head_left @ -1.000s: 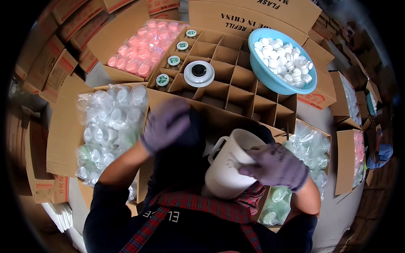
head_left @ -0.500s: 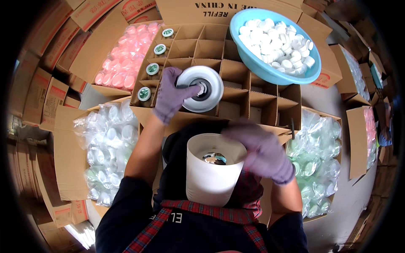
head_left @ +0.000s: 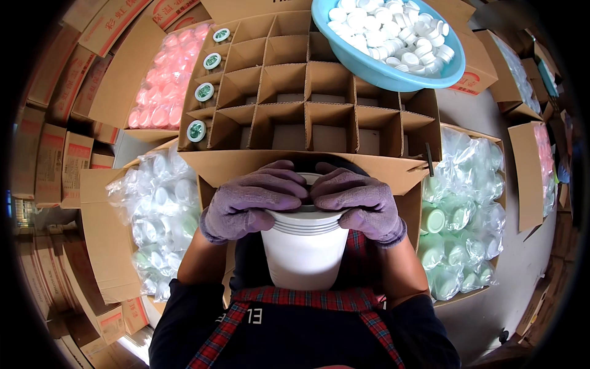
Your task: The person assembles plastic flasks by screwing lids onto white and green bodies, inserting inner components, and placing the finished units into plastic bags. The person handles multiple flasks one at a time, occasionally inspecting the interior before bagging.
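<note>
Your white container [head_left: 304, 258] is brightly lit; clear bags [head_left: 461, 212] at right carry glare; outer margins bend and darken.

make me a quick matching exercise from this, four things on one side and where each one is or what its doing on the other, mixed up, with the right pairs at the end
1. white container
2. blue basin
3. pink pieces
4. green-centred discs

a. along the leftmost column of the divided carton
b. has the left hand and right hand at its top
c. full of small white caps
d. bunched together at the picture's upper left

Right pairs: 1-b, 2-c, 3-d, 4-a
</note>
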`<state>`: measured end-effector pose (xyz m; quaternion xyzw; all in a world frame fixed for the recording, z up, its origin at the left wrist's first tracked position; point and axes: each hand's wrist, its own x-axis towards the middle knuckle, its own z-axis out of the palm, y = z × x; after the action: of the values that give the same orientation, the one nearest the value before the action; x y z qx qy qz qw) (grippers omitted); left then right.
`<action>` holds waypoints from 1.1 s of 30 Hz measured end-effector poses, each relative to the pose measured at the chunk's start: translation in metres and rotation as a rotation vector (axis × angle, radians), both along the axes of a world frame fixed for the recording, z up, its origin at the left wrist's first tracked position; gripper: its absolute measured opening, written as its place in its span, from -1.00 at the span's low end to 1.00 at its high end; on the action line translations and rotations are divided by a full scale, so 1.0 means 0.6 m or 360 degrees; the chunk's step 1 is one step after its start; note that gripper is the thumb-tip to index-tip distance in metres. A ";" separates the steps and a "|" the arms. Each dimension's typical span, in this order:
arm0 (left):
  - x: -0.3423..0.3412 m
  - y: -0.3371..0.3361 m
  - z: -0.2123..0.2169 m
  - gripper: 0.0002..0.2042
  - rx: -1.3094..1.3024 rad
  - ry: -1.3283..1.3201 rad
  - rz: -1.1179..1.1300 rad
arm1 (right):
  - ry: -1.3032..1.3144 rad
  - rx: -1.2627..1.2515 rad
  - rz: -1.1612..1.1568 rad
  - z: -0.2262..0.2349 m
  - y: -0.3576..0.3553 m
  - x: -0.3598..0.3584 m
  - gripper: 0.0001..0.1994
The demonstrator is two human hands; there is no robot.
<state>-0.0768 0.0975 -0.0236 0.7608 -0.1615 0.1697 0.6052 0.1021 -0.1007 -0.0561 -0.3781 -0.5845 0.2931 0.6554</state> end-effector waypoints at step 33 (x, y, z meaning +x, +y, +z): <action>-0.037 -0.036 0.005 -0.57 0.0470 0.0377 0.0467 | -0.0655 -0.0157 -0.1097 0.043 -0.044 -0.088 -0.20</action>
<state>-0.0992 0.0760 -0.0209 0.8711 0.0000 0.1399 0.4708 0.0491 -0.1269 -0.0302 -0.6337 -0.5277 0.0021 0.5657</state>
